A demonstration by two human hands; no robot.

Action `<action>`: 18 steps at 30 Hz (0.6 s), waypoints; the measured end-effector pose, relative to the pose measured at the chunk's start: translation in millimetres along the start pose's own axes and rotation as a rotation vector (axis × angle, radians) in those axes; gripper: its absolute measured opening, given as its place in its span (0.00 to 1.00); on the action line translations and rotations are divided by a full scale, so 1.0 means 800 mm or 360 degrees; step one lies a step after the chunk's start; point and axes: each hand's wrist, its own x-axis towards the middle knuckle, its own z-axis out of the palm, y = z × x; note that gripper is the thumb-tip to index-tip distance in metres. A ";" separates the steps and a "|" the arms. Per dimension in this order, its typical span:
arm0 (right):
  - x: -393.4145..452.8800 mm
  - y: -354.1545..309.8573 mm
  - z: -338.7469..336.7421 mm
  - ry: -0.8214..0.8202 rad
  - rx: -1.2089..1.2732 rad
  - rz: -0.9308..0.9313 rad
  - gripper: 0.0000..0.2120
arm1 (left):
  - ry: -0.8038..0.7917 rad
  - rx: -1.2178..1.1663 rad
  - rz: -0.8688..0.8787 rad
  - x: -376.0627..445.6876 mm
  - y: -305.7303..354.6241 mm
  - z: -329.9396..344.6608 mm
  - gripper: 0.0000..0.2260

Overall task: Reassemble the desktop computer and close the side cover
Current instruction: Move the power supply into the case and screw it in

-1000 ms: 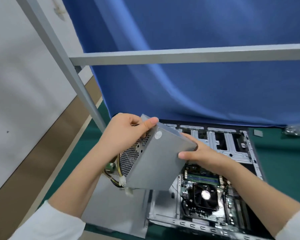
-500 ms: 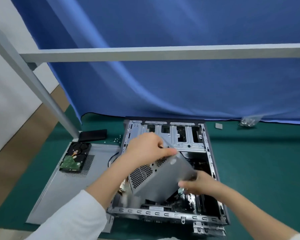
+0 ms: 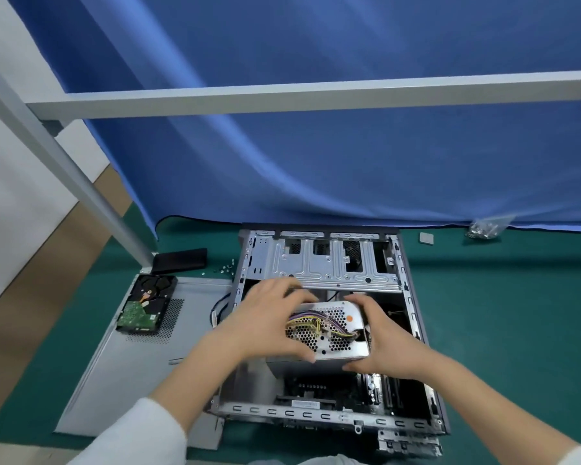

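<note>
PSU sits btwn both hands, over the open case. L hand grips its left side, fingers curled round; R hand grips the right edge w/ thumb below.

Perforated metal power supply (matt), cloth curtain

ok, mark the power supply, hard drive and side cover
power supply (image 3: 341, 344), head view, perforated top face
hard drive (image 3: 147, 304), head view, middle of its underside
side cover (image 3: 128, 370), head view, bare panel
</note>
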 end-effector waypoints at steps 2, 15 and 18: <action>0.001 0.000 -0.005 -0.0053 0.0009 0.0031 0.49 | -0.0053 -0.0407 -0.0278 -0.022 -0.025 0.003 0.45; 0.011 0.012 -0.009 -0.0316 0.1567 0.0744 0.17 | -0.0275 -0.1802 -0.1095 -0.004 -0.013 0.047 0.42; -0.002 0.033 -0.016 -0.0289 0.1146 0.0599 0.21 | -0.0263 -0.1758 -0.1076 -0.004 -0.022 0.053 0.40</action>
